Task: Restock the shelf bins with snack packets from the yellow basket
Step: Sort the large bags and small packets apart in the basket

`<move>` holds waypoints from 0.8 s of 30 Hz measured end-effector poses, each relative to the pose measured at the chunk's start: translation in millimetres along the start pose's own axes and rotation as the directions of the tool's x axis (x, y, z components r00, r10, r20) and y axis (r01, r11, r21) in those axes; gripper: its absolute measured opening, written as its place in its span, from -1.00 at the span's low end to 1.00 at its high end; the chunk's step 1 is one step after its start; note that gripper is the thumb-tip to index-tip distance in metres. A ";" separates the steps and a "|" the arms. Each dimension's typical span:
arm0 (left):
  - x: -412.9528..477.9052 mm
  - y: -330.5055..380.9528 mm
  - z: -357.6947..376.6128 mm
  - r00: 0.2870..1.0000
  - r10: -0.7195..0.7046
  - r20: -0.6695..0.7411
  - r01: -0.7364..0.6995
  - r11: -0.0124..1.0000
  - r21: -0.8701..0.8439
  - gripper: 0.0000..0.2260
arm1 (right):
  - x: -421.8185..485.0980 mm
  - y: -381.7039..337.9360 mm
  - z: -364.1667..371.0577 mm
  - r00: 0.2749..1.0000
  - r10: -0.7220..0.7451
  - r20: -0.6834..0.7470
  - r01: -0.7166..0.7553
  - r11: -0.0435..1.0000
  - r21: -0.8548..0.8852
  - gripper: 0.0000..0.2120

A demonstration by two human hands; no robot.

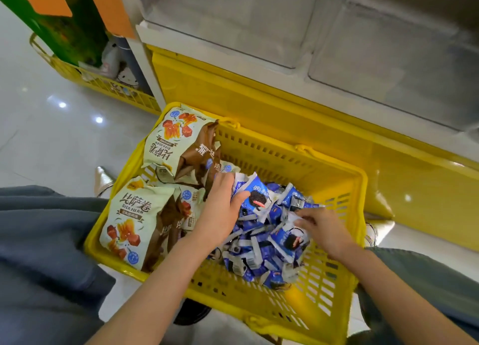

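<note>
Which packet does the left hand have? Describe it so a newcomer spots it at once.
Start at the yellow basket: cream bags fill its left, a heap of small blue packets its right. At the heap's far-left edge the left hand grips one packet. It sits raised above the rest, cookie picture up, thumb across it.

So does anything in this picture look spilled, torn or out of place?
Nothing looks spilled or torn. The small blue packets lie in a messy heap, but all inside the yellow basket. The big cream bags lean against its left end, one poking above the rim.
</note>
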State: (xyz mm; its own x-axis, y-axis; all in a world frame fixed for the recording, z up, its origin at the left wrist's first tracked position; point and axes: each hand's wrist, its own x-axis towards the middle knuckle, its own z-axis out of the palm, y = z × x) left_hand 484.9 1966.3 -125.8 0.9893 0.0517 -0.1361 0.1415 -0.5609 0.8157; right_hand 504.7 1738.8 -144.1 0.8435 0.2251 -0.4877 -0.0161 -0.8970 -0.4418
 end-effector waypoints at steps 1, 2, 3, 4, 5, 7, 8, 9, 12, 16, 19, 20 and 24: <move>-4.0 -0.9 5.3 0.997 -0.008 0.071 0.007 1.000 0.012 -0.85 | -1.6 5.0 -4.5 1.000 0.005 -0.007 -0.005 0.999 -0.032 -0.78; -9.0 -2.1 11.2 0.989 -0.017 0.148 0.012 0.999 0.037 -0.85 | -3.4 9.3 -6.6 1.000 0.007 0.003 -0.007 0.998 -0.061 -0.79; -14.6 -3.3 17.8 0.973 -0.033 0.229 0.015 0.997 0.079 -0.85 | -5.0 12.6 -6.2 0.999 0.006 0.033 -0.003 0.996 -0.087 -0.80; -20.5 -4.2 25.0 0.946 -0.062 0.317 0.020 0.991 0.133 -0.84 | -6.8 14.9 -3.8 0.997 0.005 0.080 0.005 0.993 -0.117 -0.82; -26.5 -5.7 32.8 0.908 -0.097 0.406 0.022 0.982 0.186 -0.80 | -8.4 15.7 0.2 0.992 0.007 0.127 0.014 0.987 -0.162 -0.83; -38.5 -7.9 47.8 0.814 -0.157 0.559 0.032 0.973 0.228 -0.66 | -11.0 16.1 10.1 0.982 0.033 0.187 0.021 0.959 -0.282 -0.83; -44.1 -8.1 54.8 0.775 -0.170 0.609 0.046 0.976 0.214 -0.60 | -11.5 16.2 14.8 0.980 0.047 0.194 0.024 0.937 -0.348 -0.82; -49.2 -7.9 61.0 0.748 -0.176 0.640 0.062 0.979 0.197 -0.56 | -11.5 15.9 18.4 0.980 0.059 0.188 0.025 0.910 -0.414 -0.81; -59.6 -7.5 73.6 0.703 -0.195 0.684 0.034 0.970 0.241 -0.56 | -12.0 12.1 21.0 0.990 0.069 0.123 0.003 0.862 -0.508 -0.80; -54.6 5.2 55.0 0.843 -0.041 0.536 -0.155 0.936 0.317 -0.54 | -7.4 1.0 18.1 0.993 -0.104 -0.048 0.075 0.908 -0.412 -0.70; -40.7 26.2 6.9 0.961 0.183 0.205 -0.223 0.956 0.189 -0.60 | 11.2 -16.1 19.7 0.974 -0.211 -0.084 0.181 0.944 -0.278 -0.67; -35.1 31.9 -12.7 0.969 0.227 0.102 -0.242 0.955 0.171 -0.62 | 20.6 -23.4 22.3 0.971 -0.230 -0.064 0.208 0.947 -0.244 -0.66; -8.8 19.7 -85.3 0.915 0.271 -0.298 -0.224 0.957 0.185 -0.73 | 61.8 -51.5 39.2 0.982 -0.190 0.001 0.189 0.975 -0.113 -0.64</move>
State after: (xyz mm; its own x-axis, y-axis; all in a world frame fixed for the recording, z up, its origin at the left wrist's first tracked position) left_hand 481.9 2025.3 -60.7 0.9541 0.1411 0.2642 -0.0922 -0.7011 0.7071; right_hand 536.7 1813.8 -181.0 0.8308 0.3918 -0.3954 0.2045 -0.8755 -0.4377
